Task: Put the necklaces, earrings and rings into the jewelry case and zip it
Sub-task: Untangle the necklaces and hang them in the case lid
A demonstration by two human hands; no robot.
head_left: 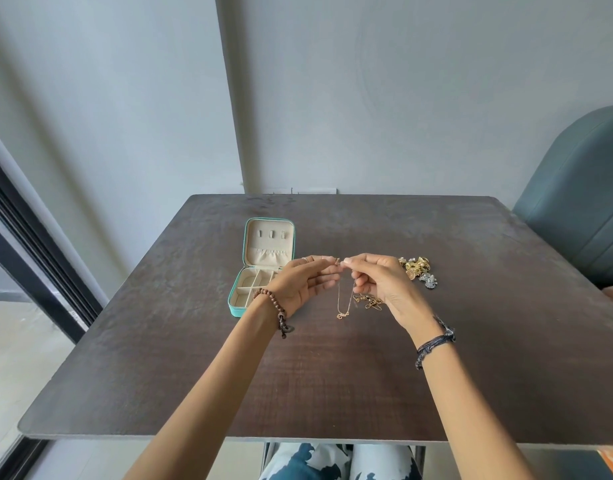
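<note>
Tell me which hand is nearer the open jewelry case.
Left. The left hand overlaps the jewelry case at its right edge; the right hand is farther right, nearer the earring pile.

We've got just one cam, worn on the person's head. It looks fwd and down over the dark table (pixel 332 375), close above both arms. The view is wide: the wall is at the top, the table's near edge and the person's knees are at the bottom.

Open jewelry case (pixel 260 268) left, earring pile (pixel 417 270) right; near tabletop (pixel 332 375) bare.
</note>
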